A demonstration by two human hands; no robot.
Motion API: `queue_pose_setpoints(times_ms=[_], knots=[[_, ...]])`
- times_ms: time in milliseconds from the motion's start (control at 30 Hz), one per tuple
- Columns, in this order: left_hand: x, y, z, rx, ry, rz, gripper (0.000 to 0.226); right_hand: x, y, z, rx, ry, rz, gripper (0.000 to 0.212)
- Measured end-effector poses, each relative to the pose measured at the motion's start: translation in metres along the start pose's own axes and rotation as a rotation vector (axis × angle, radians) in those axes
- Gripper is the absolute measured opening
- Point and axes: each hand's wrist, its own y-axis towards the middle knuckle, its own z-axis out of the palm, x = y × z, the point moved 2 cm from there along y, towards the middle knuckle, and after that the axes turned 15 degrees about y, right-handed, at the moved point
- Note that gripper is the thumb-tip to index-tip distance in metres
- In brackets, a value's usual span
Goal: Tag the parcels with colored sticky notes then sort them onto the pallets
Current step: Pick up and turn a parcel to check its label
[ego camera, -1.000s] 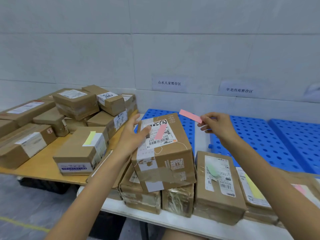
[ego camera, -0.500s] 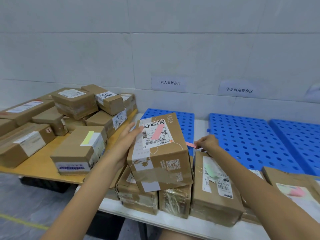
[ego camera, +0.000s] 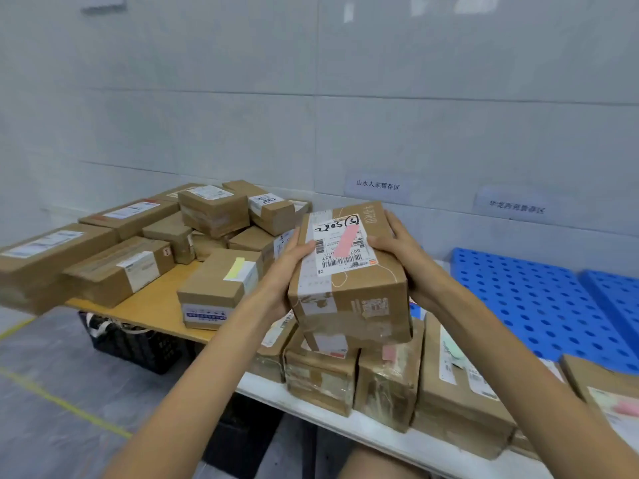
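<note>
A brown cardboard parcel [ego camera: 352, 292] with a white shipping label and a pink sticky note [ego camera: 345, 244] on top is lifted above the row of parcels at the table's front edge. My left hand [ego camera: 288, 262] grips its left side and my right hand [ego camera: 403, 252] grips its right side. Below it stands a parcel with a pink note [ego camera: 389, 352] on top. A parcel with a yellow note [ego camera: 221, 288] sits on the wooden table to the left. Blue perforated pallets [ego camera: 539, 305] lie at the right.
Several untagged parcels are piled on the wooden table [ego camera: 152, 302] at the left. More tagged parcels [ego camera: 460, 392] line the white table's front edge. A black crate [ego camera: 135, 344] sits under the wooden table. Paper signs [ego camera: 377, 185] hang on the tiled wall.
My right hand stuck its pink note on the parcel beneath, then moved up to grip the labelled parcel's right side. Both hands have lifted that parcel off the row.
</note>
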Motion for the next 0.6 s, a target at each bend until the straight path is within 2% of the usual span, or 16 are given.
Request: queue_pose_setpoints(times_ms=[100,167,300,400,467,600], knots=[[-0.039,-0.013,-0.040,-0.069,0.034,0.110,0.052,0.022,0.015,0.045,0.076,-0.022,-0.055,0.067],[-0.064,-0.019,-0.079,-0.138,0.085,0.161,0.053,0.026,0.036,0.089,0.111,-0.053,-0.109,0.071],[-0.101,-0.022,-0.176,-0.264,0.331,0.209,0.050,0.000,0.097,0.186,0.168,-0.131,-0.163,0.084],[-0.109,-0.018,-0.247,-0.315,0.513,0.128,0.046,-0.054,0.160,0.237,0.234,-0.123,-0.069,0.085],[-0.106,-0.013,-0.284,-0.322,0.590,0.042,0.046,-0.100,0.196,0.263,0.304,-0.010,0.027,0.085],[-0.085,0.009,-0.330,-0.333,0.732,-0.084,0.046,-0.167,0.231,0.298,0.253,0.012,0.127,0.084]])
